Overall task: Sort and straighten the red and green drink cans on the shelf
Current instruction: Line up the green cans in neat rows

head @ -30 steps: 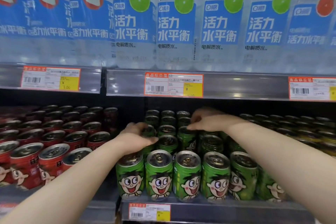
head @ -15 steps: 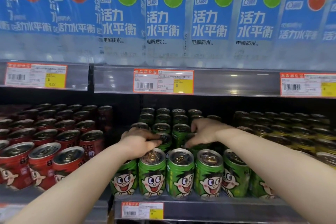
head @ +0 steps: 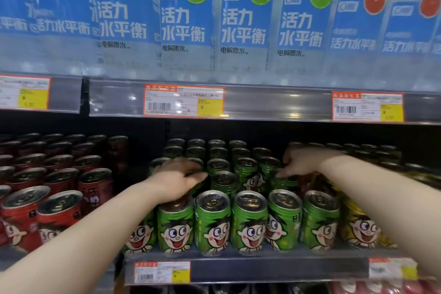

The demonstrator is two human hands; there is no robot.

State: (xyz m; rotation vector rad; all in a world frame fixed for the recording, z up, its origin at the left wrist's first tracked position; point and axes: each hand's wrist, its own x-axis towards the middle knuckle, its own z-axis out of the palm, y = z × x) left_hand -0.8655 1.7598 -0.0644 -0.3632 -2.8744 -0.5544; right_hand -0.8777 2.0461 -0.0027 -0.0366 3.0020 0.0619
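Green drink cans (head: 212,222) with a cartoon face fill the middle of the shelf in several rows. Red cans (head: 59,212) of the same kind stand in rows on the left. My left hand (head: 176,179), blurred, lies palm down over the second row at its left end, fingers curled round the top of a green can that it mostly hides. My right hand (head: 303,160) reaches in from the right, and its fingertips pinch the top of a green can (head: 284,182) in the second row.
Yellow cans (head: 358,224) stand right of the green ones, partly behind my right forearm. The shelf's front rail (head: 274,267) carries price tags. Large water bottles (head: 183,19) line the shelf above, whose edge (head: 274,102) hangs low over the cans.
Both hands drew forward from the back rows to the second row. The right hand shifted right to a can at the green block's right side. The view came closer.
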